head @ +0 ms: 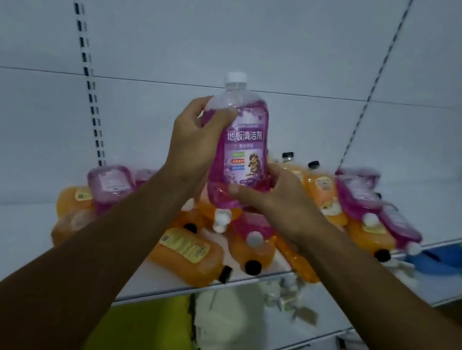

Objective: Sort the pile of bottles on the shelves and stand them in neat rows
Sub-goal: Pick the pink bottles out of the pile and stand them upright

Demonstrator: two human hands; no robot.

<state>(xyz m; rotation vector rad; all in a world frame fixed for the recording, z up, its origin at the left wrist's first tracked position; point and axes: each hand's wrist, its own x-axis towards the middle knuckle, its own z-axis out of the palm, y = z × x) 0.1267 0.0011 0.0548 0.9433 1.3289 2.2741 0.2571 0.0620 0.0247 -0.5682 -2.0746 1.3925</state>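
Observation:
I hold a purple bottle (244, 143) with a white cap upright above the pile, label facing me. My left hand (195, 141) grips its upper left side below the neck. My right hand (274, 201) grips its lower right part, thumb across the base. Below lies a pile on the white shelf (13, 232): orange bottles (187, 255) with black caps and purple bottles (111, 181) with white caps, all on their sides. More orange bottles (321, 187) and purple bottles (356, 193) lie heaped to the right.
The shelf's back wall (249, 30) is white with two slotted uprights. A lower shelf (323, 311) carries a yellow-green pack (146, 332), white goods and small items. A blue object (443, 258) sits past the right end of the pile.

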